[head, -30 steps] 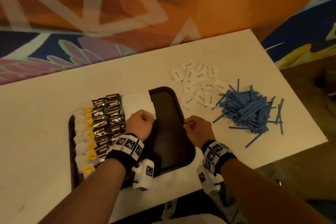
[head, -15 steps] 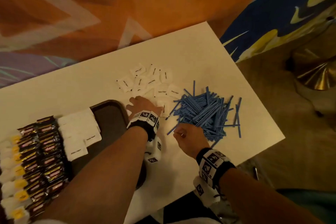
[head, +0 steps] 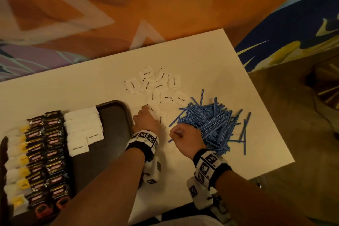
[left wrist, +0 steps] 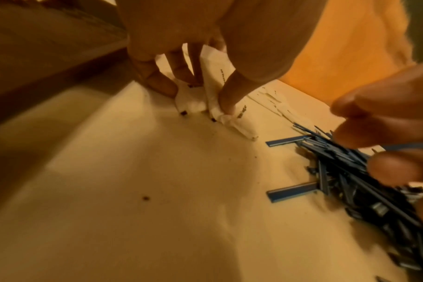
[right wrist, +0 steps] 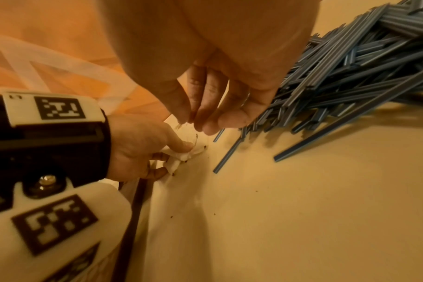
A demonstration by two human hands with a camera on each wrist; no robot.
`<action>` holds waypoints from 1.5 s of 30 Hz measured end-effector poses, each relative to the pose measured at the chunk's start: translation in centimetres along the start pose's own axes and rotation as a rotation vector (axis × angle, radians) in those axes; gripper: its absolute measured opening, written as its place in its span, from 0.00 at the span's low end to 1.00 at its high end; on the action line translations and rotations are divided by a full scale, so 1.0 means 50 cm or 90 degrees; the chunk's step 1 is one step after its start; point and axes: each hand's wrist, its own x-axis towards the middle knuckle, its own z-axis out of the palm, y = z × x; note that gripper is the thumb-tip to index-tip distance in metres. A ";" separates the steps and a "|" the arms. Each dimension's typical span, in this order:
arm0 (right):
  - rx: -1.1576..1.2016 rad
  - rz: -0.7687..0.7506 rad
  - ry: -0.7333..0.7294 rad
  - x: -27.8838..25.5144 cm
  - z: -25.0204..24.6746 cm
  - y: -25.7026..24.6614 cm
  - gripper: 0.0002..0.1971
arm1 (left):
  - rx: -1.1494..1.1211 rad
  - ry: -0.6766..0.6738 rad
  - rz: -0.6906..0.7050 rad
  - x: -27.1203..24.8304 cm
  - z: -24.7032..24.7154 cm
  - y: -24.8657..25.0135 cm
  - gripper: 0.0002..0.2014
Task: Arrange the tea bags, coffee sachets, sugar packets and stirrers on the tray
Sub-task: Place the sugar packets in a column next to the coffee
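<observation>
Near the middle of the white surface point(head: 211, 64), just past the tray's right rim, the left hand point(head: 146, 121) presses down on the nearest sugar packets point(left wrist: 215, 89), its fingers point(left wrist: 227, 95) curled over and pinching white paper against the surface. More loose sugar packets point(head: 156, 84) lie scattered beyond it toward the far edge, some overlapping. Close on the right, the right hand point(head: 185, 137) hovers at the near-left fringe of the heap of blue stirrers point(head: 214, 123), fingers bent with tips drawn together; whether they have hold of a stirrer cannot be told. The heap spreads toward the surface's right edge, with a few stray sticks lying apart from it at the right and near sides.

On the dark tray point(head: 113, 115), at the surface's near-left part, rows are laid: tea bags with yellow tags point(head: 18, 163) at the left, dark coffee sachets point(head: 47, 152) beside them in two columns, then a column of white sugar packets point(head: 82, 128) touching the sachets. Bare tray floor lies between that column and the right rim. The left forearm crosses over the tray's near-right corner, hiding it.
</observation>
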 end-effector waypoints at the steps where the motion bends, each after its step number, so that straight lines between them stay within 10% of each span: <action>1: 0.002 -0.004 -0.002 0.001 -0.001 -0.003 0.03 | 0.031 0.000 0.012 0.000 0.002 -0.002 0.26; 5: 0.028 -0.006 -0.003 0.004 -0.004 -0.010 0.03 | 0.208 0.025 0.113 -0.008 0.006 -0.021 0.20; 11: 0.039 -0.009 0.004 0.010 -0.014 -0.032 0.02 | 0.064 0.025 0.161 -0.028 -0.015 -0.034 0.12; 18: 0.243 0.055 -0.044 0.020 0.005 -0.097 0.12 | -0.299 -0.028 0.141 -0.097 -0.059 -0.063 0.08; 24: 0.269 0.006 -0.108 0.003 0.047 -0.178 0.07 | -0.861 -0.163 -0.040 -0.144 -0.118 -0.103 0.19; 33: 0.446 0.076 -0.210 -0.039 0.116 -0.279 0.06 | -1.119 -0.122 -0.080 -0.174 -0.211 -0.233 0.06; 45: 0.393 0.083 -0.154 -0.089 0.241 -0.342 0.06 | -0.869 -0.034 -0.049 -0.199 -0.265 -0.372 0.08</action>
